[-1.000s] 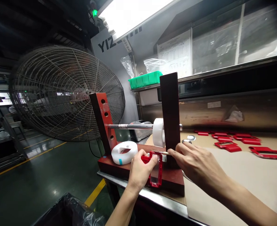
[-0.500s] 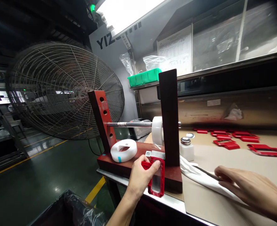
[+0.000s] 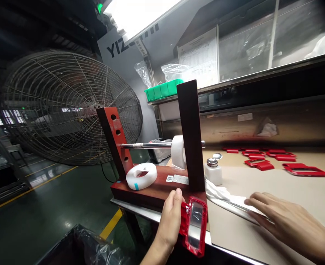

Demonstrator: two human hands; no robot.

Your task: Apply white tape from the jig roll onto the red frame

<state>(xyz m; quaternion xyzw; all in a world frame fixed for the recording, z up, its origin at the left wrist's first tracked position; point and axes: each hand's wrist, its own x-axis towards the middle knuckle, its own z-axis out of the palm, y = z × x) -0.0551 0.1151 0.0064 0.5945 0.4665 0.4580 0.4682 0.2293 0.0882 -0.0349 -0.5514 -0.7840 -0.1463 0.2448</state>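
My left hand [image 3: 171, 221] grips a red plastic frame [image 3: 187, 224] in front of the wooden stand; the frame's rectangular window faces me, with a clear sheet or film in it. My right hand [image 3: 286, 221] is closed around a thin metal tool [image 3: 241, 207], resting over a white cloth [image 3: 219, 193] on the work surface. What the fingertips do under the right hand is partly hidden. A roll of clear film [image 3: 178, 151] hangs on the stand's metal rod, and another roll [image 3: 142, 176] lies on its base.
The dark red stand [image 3: 190, 136] rises between both hands. A white bottle [image 3: 213, 173] with a metal cap stands right of it. Several red parts [image 3: 304, 170] lie at the back right. A large fan [image 3: 68, 110] is at left, a lined bin [image 3: 87, 246] below.
My left hand has moved right and down with the red frame, now turned so its thumb no longer covers the window. My right hand has shifted slightly over the cloth. The view has moved a little.
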